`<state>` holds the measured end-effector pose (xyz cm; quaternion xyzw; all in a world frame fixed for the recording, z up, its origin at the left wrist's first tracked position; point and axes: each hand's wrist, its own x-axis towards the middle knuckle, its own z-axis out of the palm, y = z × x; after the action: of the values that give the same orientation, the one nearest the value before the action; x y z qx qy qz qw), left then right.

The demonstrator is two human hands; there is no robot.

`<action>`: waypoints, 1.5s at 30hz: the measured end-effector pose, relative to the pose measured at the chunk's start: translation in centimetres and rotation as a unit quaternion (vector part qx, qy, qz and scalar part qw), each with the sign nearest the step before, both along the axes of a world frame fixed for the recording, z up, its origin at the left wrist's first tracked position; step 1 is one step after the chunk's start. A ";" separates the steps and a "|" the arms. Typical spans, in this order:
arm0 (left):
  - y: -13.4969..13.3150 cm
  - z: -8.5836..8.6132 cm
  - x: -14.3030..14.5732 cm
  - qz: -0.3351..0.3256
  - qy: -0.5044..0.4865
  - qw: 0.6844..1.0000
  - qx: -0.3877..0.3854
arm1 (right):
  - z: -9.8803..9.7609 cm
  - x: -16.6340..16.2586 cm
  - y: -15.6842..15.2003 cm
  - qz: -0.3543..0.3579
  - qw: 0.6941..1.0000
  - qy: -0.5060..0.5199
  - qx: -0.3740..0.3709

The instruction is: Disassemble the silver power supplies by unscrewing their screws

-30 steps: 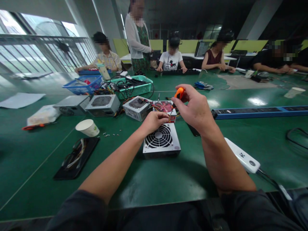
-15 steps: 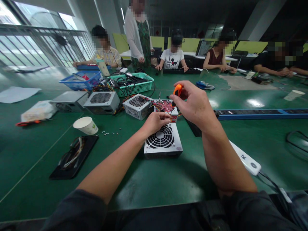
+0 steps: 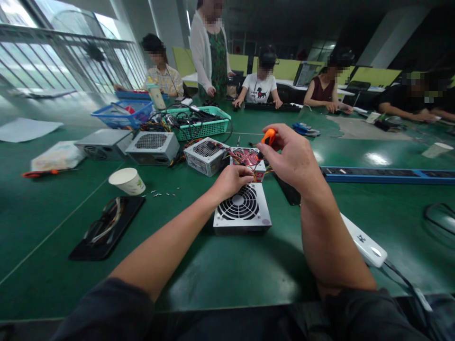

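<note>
A grey computer power supply lies in front of me, its round black fan grille facing up. My left hand rests at its far left edge, fingertips pinched together near some thin wires; what they hold is hidden. My right hand is raised above and right of the unit, closed round the orange handle of a screwdriver. Its dark shank points down and left toward my left fingertips, and its tip cannot be made out. Just behind stands another power supply with a red fan.
More power supplies stand at the back left, before a green basket of cables. Left are a paper cup, tiny scattered pieces and a black tray with wires. A blue power strip lies right. Several people sit across the table.
The whole view has shifted slightly. Both hands keep nearly the same place over the power supply, with the screwdriver still in my right hand.
</note>
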<state>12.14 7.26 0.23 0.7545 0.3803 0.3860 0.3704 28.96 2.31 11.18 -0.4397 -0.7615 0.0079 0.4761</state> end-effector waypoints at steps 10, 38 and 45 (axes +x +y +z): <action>-0.4 0.6 0.0 -0.013 0.008 1.000 -0.001 | -0.1 0.7 -0.4 0.004 1.000 0.000 -0.003; -0.7 1.2 -0.1 -0.017 0.027 0.999 0.010 | -0.5 0.7 -0.3 0.007 1.000 -0.027 -0.009; -0.6 1.1 0.0 -0.015 0.038 0.999 0.019 | -0.1 0.7 -0.7 -0.003 0.998 -0.064 -0.018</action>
<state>12.09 6.67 1.30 0.7812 0.3752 0.3581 0.3474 29.65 1.60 11.04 -0.4501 -0.7887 -0.0079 0.4188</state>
